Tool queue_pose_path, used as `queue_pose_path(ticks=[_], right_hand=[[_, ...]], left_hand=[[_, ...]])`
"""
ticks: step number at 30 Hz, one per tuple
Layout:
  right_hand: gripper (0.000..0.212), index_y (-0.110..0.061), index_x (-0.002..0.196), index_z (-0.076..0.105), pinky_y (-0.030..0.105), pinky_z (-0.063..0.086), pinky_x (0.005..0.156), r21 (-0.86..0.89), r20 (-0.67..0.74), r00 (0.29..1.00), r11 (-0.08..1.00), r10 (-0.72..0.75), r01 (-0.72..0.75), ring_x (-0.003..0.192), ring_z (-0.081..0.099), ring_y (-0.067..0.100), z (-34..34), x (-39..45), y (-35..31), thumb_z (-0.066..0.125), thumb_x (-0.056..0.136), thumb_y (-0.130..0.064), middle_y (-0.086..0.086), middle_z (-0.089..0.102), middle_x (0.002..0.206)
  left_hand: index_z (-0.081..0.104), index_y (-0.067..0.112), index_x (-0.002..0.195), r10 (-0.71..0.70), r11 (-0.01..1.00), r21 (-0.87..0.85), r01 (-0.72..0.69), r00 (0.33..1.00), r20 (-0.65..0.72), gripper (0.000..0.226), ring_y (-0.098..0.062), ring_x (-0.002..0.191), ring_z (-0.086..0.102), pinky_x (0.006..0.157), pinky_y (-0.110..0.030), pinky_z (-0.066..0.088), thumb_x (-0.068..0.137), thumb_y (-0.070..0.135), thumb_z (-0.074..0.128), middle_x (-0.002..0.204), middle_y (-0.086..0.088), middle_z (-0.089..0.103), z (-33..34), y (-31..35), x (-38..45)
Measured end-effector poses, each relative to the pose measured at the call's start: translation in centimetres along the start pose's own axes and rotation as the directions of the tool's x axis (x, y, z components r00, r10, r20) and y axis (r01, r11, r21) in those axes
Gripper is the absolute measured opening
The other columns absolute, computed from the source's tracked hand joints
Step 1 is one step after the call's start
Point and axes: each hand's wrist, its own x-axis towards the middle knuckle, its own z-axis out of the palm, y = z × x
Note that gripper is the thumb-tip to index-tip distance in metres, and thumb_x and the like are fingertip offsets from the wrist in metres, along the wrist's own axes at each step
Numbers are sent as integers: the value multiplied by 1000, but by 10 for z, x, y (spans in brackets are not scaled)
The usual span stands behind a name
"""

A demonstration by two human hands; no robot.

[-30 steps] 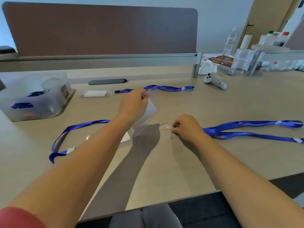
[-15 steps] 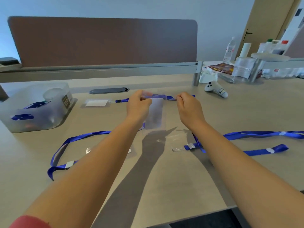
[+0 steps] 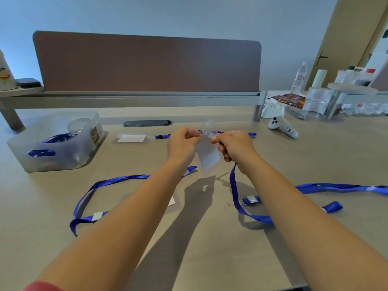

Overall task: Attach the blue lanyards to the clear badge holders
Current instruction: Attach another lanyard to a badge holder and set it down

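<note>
My right hand (image 3: pixel 235 147) hides the lanyard end I'm gripping; its blue lanyard (image 3: pixel 247 211) runs off the frame's right edge. My left forearm (image 3: pixel 134 206) covers most of a badge holder (image 3: pixel 171 201) lying on the desk. The frosted storage bin (image 3: pixel 63 141) at middle left blurs its contents. The label on the white controller (image 3: pixel 283 128) at upper right is too small to read.

Pale blue-grey wall (image 3: pixel 189 15) behind. Brown divider panel (image 3: pixel 147 64) on a grey rail (image 3: pixel 147 97) along the far edge of a light wood-grain desk (image 3: pixel 210 248). Tan door (image 3: pixel 344 38) at right, dark handle. Soft, even light.
</note>
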Motion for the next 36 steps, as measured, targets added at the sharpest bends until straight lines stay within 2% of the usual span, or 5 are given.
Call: queue_pose_path(ticks=[5,17,21,27,36], right_hand=[[28,-11,66,57,21,29,44,47,32,996,996,79,-81,45,31,11,9,-7,-12,44,91,-12,2,41,53],[25,-12,73,60,15,44,42,198,113,993,979,29,-51,49,42,11,21,-13,-16,47,93,-17,3,49,61],[31,-7,70,57,20,41,50,254,150,987,962,58,-95,52,42,13,23,-13,-20,42,95,-16,5,48,61],[40,-9,66,56,21,42,52,160,147,978,972,149,-172,51,45,14,23,-10,-22,45,92,-36,4,51,59],[24,-7,69,59,21,45,54,84,106,986,987,126,-135,53,50,13,22,-10,-13,50,89,-15,5,56,63]], left_hand=[[68,6,103,104,994,29,-104,994,-20,21,-16,91,55,85,-33,50,89,6,53,91,0,61,-8,-1,-6],[62,6,116,269,950,170,-264,963,-5,28,-16,101,57,88,-25,44,91,7,50,116,-12,66,-24,3,-13],[61,6,118,559,633,582,-510,822,113,29,-27,104,64,87,-30,50,92,6,47,116,-14,68,-34,-1,-13],[74,2,84,717,88,714,-695,542,439,26,-29,65,73,52,-34,59,59,-3,80,75,-14,77,-48,-4,-10],[75,6,85,639,-48,672,-739,495,589,39,-26,63,73,54,-34,59,48,5,88,74,-11,77,-53,-6,-9]])
